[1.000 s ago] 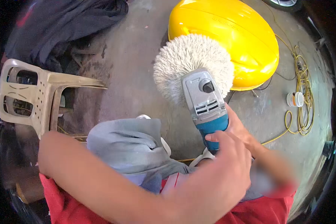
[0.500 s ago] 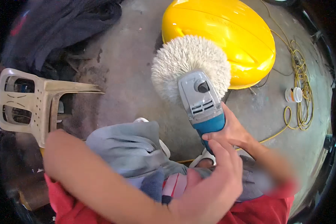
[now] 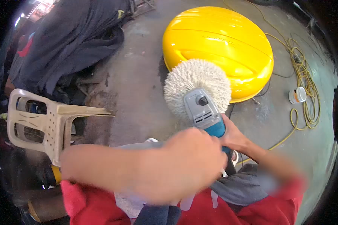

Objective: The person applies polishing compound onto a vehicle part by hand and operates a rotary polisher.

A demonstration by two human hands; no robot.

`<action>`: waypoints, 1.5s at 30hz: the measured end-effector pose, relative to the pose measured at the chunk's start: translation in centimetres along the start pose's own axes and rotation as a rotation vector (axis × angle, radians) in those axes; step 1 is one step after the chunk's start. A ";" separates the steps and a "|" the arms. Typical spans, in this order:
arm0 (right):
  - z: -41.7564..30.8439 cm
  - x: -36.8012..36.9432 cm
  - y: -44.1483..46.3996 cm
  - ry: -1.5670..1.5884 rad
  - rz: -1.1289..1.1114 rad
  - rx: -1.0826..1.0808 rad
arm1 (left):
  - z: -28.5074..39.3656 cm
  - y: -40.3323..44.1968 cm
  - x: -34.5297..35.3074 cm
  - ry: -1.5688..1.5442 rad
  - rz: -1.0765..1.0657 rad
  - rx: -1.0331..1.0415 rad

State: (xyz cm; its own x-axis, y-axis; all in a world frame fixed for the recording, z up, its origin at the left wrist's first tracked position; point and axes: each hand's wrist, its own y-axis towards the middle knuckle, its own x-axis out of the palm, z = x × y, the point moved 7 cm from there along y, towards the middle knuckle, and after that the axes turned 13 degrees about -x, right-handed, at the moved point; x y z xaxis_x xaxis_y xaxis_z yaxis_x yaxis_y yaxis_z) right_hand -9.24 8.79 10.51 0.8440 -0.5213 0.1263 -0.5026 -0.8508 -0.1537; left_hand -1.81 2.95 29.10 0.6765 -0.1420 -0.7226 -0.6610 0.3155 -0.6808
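My right hand (image 3: pixel 234 135) is wrapped around the blue body of a power polisher (image 3: pixel 202 107) with a grey head. Its round, fluffy white wool pad (image 3: pixel 193 78) overlaps the near edge of a yellow glossy moulded shell (image 3: pixel 221 41) in my view; I cannot tell whether they touch. Smeared by motion, my left hand (image 3: pixel 195 161) looks curled closed, with its back to me, and covers the polisher's near side. What its fingers hold, if anything, is hidden.
A beige plastic chair (image 3: pixel 58 120) lies on its side at the left, below dark cloth (image 3: pixel 75 45). Coiled yellow cable (image 3: pixel 306 78) and a small white tub (image 3: pixel 297 95) are on the concrete floor at the right. Another strand of cable runs toward my feet.
My left hand has moved up and left, from fingers apart below the polisher to curled beside its body. My right hand keeps its hold. The view has shifted, so the surroundings appear lower.
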 end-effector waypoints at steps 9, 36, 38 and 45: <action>-0.8 -0.2 -0.4 -0.085 -0.080 0.023 | 6.7 -0.5 -2.4 0.426 -0.179 -0.419; -13.6 -3.3 -3.4 -1.043 0.261 -0.188 | -6.7 12.4 6.6 -2.826 1.288 0.156; -14.8 -2.3 -3.0 -1.113 0.221 -0.250 | -6.3 12.4 5.5 -2.901 1.132 0.442; -13.3 0.3 -0.7 -1.196 0.120 -0.131 | -9.6 12.8 9.3 -2.885 1.270 0.389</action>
State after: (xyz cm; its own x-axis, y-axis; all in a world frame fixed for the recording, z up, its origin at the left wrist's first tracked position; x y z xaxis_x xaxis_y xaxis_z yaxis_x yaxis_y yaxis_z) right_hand -11.16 8.36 23.66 0.3959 -0.2658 -0.8790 -0.5463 -0.8375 0.0072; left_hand -7.04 -3.31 12.49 -0.4781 0.1257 0.8693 -0.8082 -0.4504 -0.3794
